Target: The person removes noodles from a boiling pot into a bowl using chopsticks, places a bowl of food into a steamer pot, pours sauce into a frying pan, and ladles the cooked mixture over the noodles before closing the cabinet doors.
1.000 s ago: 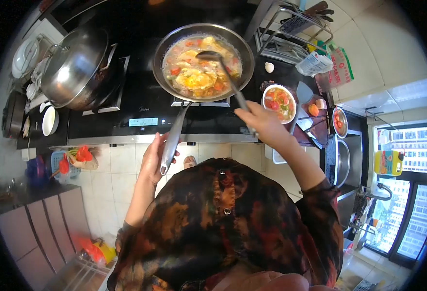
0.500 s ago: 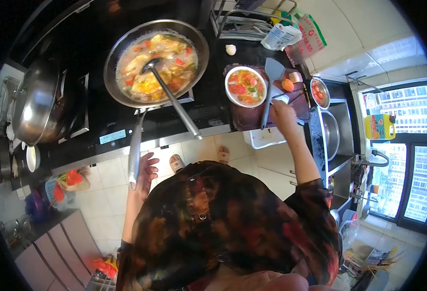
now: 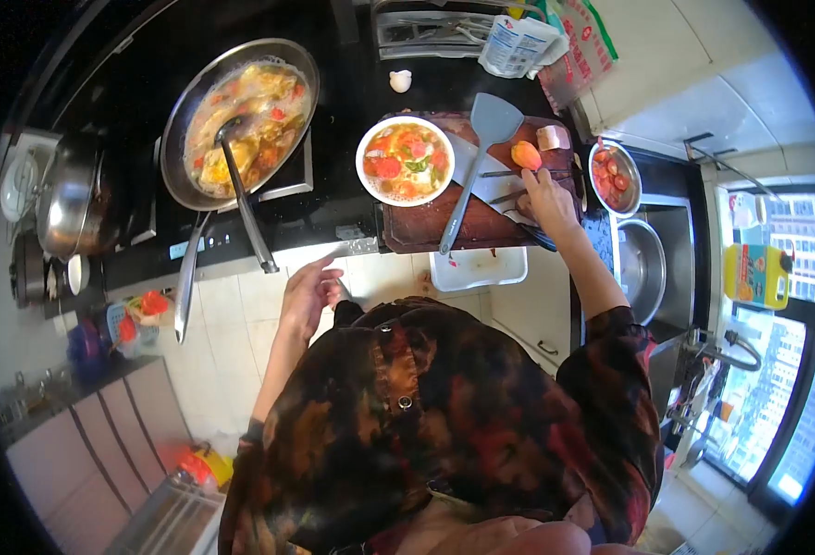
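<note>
My right hand (image 3: 550, 205) is over the cutting board (image 3: 417, 222), its fingers around dark chopsticks (image 3: 498, 174) that lie across a knife blade (image 3: 468, 159). Part of the grip is hidden. Beside it lie a grey-blue spatula (image 3: 483, 139), an orange-red tomato piece (image 3: 526, 154) and a pale pinkish block (image 3: 553, 138). A white bowl (image 3: 405, 197) of tomato-and-egg soup stands at the board's left. My left hand (image 3: 309, 294) hovers empty in front of the counter, fingers apart. To its upper left, a wok (image 3: 172, 153) holds more soup and a ladle (image 3: 244, 199).
A metal bowl of cut tomatoes (image 3: 616, 179) stands right of the board, near the sink (image 3: 680, 250). An eggshell (image 3: 400, 81) and a white pouch (image 3: 518, 46) are behind it. The wok handle (image 3: 188, 277) juts over the counter edge. A white tray (image 3: 479, 268) sits below the board.
The view has shifted right. My left hand has moved away from the wok handle toward the right. My right hand has moved from beside the spatula handle to the chopsticks.
</note>
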Motion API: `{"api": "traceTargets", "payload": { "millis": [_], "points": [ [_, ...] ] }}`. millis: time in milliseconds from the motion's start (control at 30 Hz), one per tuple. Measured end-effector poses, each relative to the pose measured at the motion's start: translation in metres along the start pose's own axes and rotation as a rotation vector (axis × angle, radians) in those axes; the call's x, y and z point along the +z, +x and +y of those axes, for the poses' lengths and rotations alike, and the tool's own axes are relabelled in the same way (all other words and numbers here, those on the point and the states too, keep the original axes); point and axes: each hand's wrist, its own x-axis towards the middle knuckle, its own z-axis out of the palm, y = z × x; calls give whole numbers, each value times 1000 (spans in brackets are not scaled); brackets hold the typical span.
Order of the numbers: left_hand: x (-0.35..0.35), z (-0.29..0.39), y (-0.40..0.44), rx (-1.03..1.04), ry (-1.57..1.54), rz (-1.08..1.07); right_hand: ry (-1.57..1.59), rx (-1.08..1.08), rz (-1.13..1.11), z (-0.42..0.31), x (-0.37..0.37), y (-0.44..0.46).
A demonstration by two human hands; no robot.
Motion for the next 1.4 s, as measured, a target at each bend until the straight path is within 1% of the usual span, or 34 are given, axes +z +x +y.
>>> {"api": "traceTargets", "payload": {
  "millis": [33,100,167,267,333,400,467,500,533,600,633,667,700,733,800,833,867,900,933,967,1000,1033,1067,1133,1167,1200,1267,1333,1400],
  "points": [
    [14,0,0,6,-12,5,6,-22,2,3,3,4],
    [33,2,4,17,2,-22,-33,-26,76,5,13,9],
    [44,5,10,11,85,-67,-22,-45,89,3,15,15],
    [54,9,22,10,112,-89,-38,-28,76,-4,8,14],
    [58,7,41,54,98,-86,-66,-11,59,-4,8,14],
    [63,12,57,123,132,-29,-144,-21,56,-1,22,16],
    [68,15,64,161,120,-7,-141,-5,71,5,22,10],
    [72,19,65,171,120,-3,-130,12,83,5,18,8],
    [73,23,66,179,121,2,-139,6,93,-3,-4,2],
    [69,23,74,208,131,-3,31,75,183,-21,-71,-20],
    [69,23,80,264,153,12,19,71,178,-23,-93,-25],
    [69,23,85,317,172,28,313,32,361,-24,-112,-28],
    [70,25,87,321,198,22,611,-9,539,-25,-121,-30],
    [71,28,89,316,189,23,782,48,556,-27,-126,-31],
    [75,32,93,386,235,65,1432,189,441,-52,-151,-35],
    [78,34,93,413,254,73,1427,195,437,-57,-146,-32],
    [78,34,95,407,251,69,1508,259,401,-59,-137,-26],
    [79,34,98,455,298,107,1587,323,364,-62,-127,-21],
    [81,34,101,503,345,145,1581,329,363,-67,-120,-16],
    [81,34,108,498,341,143,1533,384,303,-73,-113,-10],
    [81,35,113,559,422,163,1483,437,240,-78,-106,-3],
    [80,35,116,617,505,186,1488,339,306,-84,-99,1],
    [80,32,118,608,504,191,1489,342,294,-88,-96,6],
    [90,43,106,401,315,48,1441,337,291,-97,-93,16],
    [96,49,98,362,187,-20,1437,324,293,-97,-87,21],
    [97,50,99,354,189,-21,1438,331,288,-95,-81,26],
    [98,49,101,307,170,-35,1630,471,314,-90,-67,33],
    [98,47,103,297,145,-39,1643,505,310,-90,-54,36],
    [97,46,106,291,127,-45,1799,572,337,-92,-41,39]
  ]
}}
